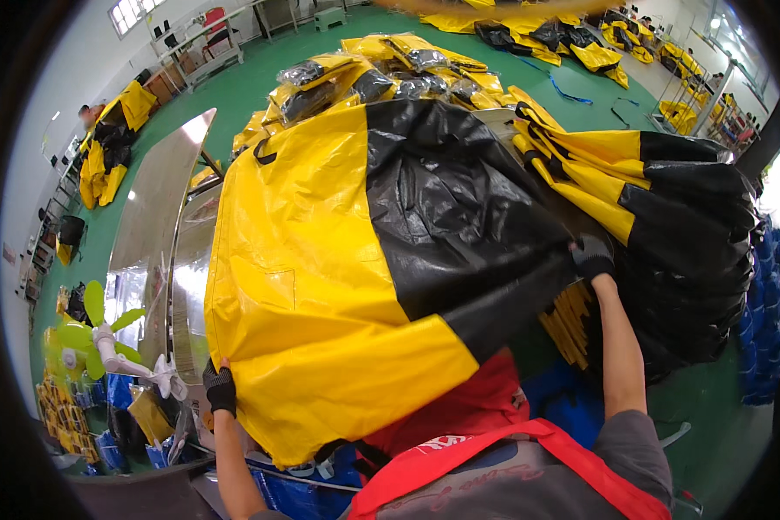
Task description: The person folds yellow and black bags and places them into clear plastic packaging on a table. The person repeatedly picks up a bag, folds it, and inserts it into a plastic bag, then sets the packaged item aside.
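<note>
A large, glossy yellow-and-black tarpaulin piece (312, 251) is spread over the table in front of me, with a small black loop handle on its far left part. Its near edge is lifted and folded toward me. My left hand (220, 389), in a dark fingerless-tipped glove, is closed on the yellow near-left edge. At the right, my right hand (592, 257), gloved too, grips the black edge. Beside it hangs a thick stack of similar tarpaulin pieces (685, 234), yellow at the far end and black nearer. The table under the spread piece is mostly hidden.
Beyond the table lies a heap of plastic-wrapped yellow-and-black packs (381, 69). A shiny panel-topped table (152, 225) stands left. Near my left arm are a green-bladed fan (104, 334) and yellow and blue bundles (65, 429). Blue wrapped stacks (764, 312) stand at far right.
</note>
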Demonstrator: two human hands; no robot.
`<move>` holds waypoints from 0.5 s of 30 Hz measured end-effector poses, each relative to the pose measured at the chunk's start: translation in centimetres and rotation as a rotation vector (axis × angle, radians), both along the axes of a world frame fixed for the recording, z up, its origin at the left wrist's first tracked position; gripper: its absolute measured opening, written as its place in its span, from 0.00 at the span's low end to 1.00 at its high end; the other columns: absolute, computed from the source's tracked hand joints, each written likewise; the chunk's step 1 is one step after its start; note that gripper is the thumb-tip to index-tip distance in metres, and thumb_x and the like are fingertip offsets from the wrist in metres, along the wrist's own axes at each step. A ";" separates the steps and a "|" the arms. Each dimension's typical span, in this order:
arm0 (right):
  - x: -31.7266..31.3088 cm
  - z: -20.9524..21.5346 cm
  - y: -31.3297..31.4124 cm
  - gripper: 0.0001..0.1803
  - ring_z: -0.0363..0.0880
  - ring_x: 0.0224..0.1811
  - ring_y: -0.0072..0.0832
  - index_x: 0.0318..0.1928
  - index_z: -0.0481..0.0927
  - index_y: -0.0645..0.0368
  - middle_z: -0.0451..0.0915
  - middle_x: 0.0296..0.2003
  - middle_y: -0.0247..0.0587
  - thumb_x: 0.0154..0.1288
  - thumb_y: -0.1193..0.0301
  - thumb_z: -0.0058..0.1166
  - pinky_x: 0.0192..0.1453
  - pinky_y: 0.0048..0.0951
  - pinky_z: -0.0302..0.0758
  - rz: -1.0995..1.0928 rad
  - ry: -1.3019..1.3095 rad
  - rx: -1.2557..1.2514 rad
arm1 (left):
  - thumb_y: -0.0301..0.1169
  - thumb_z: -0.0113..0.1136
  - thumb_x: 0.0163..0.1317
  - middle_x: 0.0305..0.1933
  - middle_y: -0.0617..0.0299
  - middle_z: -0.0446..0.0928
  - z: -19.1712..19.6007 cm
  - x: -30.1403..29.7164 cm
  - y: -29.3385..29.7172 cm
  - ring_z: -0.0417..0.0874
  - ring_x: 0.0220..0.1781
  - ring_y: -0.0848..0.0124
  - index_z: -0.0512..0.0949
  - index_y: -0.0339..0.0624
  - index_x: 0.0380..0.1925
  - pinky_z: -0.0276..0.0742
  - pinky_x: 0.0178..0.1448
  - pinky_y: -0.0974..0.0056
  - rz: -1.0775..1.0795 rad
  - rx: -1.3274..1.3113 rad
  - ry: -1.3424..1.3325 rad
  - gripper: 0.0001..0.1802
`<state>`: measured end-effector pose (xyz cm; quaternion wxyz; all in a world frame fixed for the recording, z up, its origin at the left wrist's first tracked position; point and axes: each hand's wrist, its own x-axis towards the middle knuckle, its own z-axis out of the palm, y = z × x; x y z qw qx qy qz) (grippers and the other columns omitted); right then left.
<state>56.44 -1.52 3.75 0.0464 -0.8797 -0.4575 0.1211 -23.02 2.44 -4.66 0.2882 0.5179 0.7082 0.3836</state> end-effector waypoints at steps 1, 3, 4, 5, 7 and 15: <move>0.9 -1.2 -1.5 0.27 0.73 0.58 0.49 0.60 0.73 0.56 0.75 0.56 0.55 0.63 0.58 0.49 0.63 0.39 0.69 -0.028 -0.152 -0.090 | 0.39 0.56 0.66 0.49 0.51 0.80 -0.7 0.2 0.1 0.79 0.50 0.59 0.76 0.32 0.51 0.73 0.56 0.60 -0.001 0.004 -0.131 0.22; -2.6 2.1 -2.2 0.30 0.70 0.61 0.48 0.63 0.69 0.55 0.72 0.59 0.53 0.62 0.58 0.50 0.65 0.38 0.67 -0.012 -0.151 -0.367 | 0.40 0.56 0.67 0.52 0.56 0.78 -0.4 0.4 -1.0 0.78 0.51 0.63 0.74 0.34 0.54 0.73 0.55 0.61 -0.025 -0.081 -0.383 0.23; -6.1 5.2 -2.1 0.31 0.70 0.62 0.47 0.64 0.67 0.55 0.71 0.60 0.52 0.61 0.58 0.51 0.65 0.38 0.66 0.163 -0.159 -0.113 | 0.41 0.55 0.67 0.53 0.56 0.78 1.2 1.3 -2.6 0.78 0.52 0.63 0.74 0.35 0.55 0.73 0.55 0.61 -0.040 -0.118 -0.540 0.24; -9.1 6.8 -1.8 0.33 0.69 0.62 0.45 0.66 0.65 0.54 0.70 0.61 0.51 0.61 0.59 0.51 0.65 0.38 0.66 0.337 -0.149 0.137 | 0.42 0.55 0.67 0.54 0.57 0.77 2.5 1.9 -4.3 0.77 0.53 0.63 0.73 0.36 0.56 0.74 0.55 0.62 -0.051 -0.162 -0.685 0.25; -9.1 4.9 -0.1 0.38 0.71 0.59 0.48 0.68 0.60 0.57 0.69 0.61 0.57 0.60 0.56 0.54 0.65 0.43 0.65 0.736 -0.066 0.330 | 0.46 0.55 0.67 0.57 0.57 0.75 2.1 2.5 -6.6 0.76 0.56 0.64 0.70 0.37 0.59 0.73 0.56 0.62 -0.130 -0.335 -0.782 0.29; -1.7 -4.3 9.7 0.31 0.78 0.51 0.49 0.64 0.65 0.55 0.76 0.54 0.55 0.67 0.50 0.44 0.54 0.51 0.72 0.101 -0.217 0.017 | 0.46 0.57 0.65 0.53 0.48 0.79 0.7 2.0 -12.0 0.80 0.50 0.56 0.74 0.30 0.54 0.73 0.54 0.59 -0.013 -0.252 0.019 0.29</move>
